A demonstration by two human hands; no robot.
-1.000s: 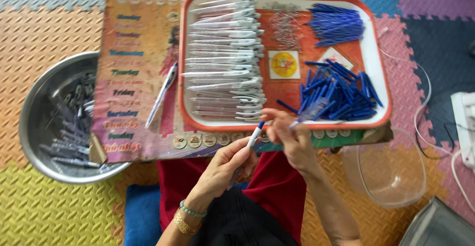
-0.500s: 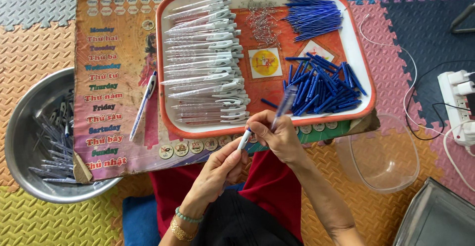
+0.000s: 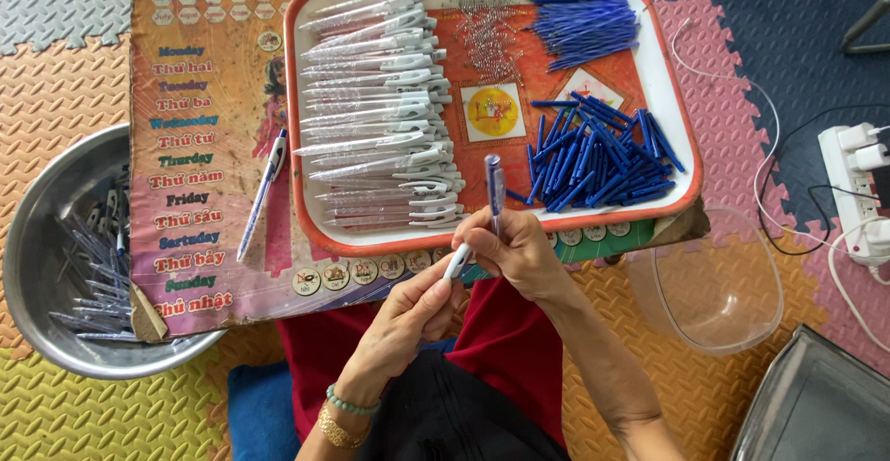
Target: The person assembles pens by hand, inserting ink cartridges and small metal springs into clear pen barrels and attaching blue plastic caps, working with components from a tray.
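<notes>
My right hand point(image 3: 519, 255) holds a pen point(image 3: 493, 186) upright, its blue tip pointing toward the tray. My left hand point(image 3: 408, 317) pinches the pen's white lower end point(image 3: 456, 261) from below. Both hands meet just in front of the near rim of an orange tray point(image 3: 675, 97). In the tray lie a stack of white pen barrels point(image 3: 380, 99), a heap of short blue pen parts point(image 3: 593, 155), a bundle of thin blue refills point(image 3: 584, 20) and a scatter of small metal springs point(image 3: 487, 30).
A finished pen point(image 3: 263, 194) lies on the printed board point(image 3: 199, 146) left of the tray. A metal bowl point(image 3: 37, 211) with several pens sits at far left. A clear plastic bowl point(image 3: 709, 289) sits right of my hands, and a white power strip point(image 3: 858, 187) farther right.
The view has shifted, so the tray sits lower and more central. The pen in my hands has swung from slanted to nearly upright.
</notes>
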